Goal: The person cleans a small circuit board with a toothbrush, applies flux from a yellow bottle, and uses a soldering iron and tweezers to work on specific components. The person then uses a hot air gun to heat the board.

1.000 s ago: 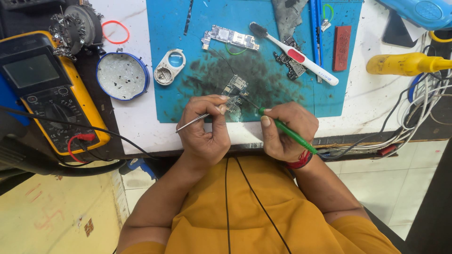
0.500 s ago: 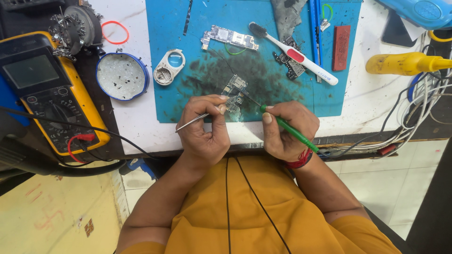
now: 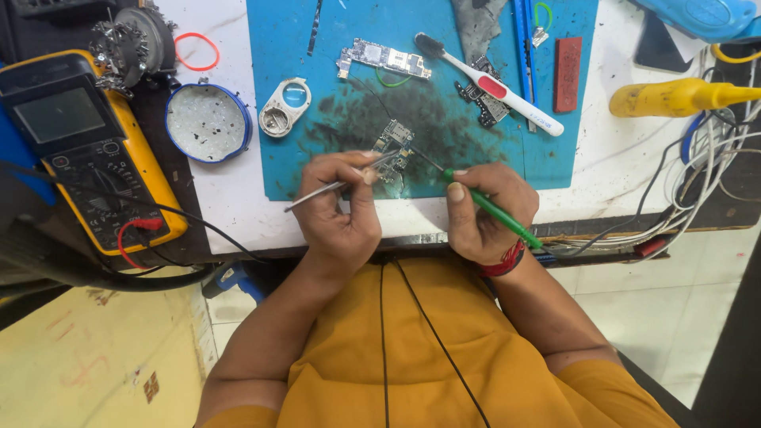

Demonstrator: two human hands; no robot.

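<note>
while the left hand [image 3: 341,218] pinches tweezers [image 3: 333,187] onto the small circuit board [image 3: 394,143], the right hand [image 3: 479,210] grips a green-handled probe [image 3: 491,210] tip-down on it. looks mid-rework; the next touch needs a steady board.

The left hand [image 3: 339,214] covers the middle of the tweezers [image 3: 317,192]; their tips blur against the small circuit board [image 3: 394,143]. The blue case [image 3: 697,14] is cut off by the top edge, the multimeter [image 3: 87,150] partly by the left

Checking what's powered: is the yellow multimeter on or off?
Cannot tell. The multimeter screen looks blank grey with no readable digits, but its dial position is too small to read.
</note>
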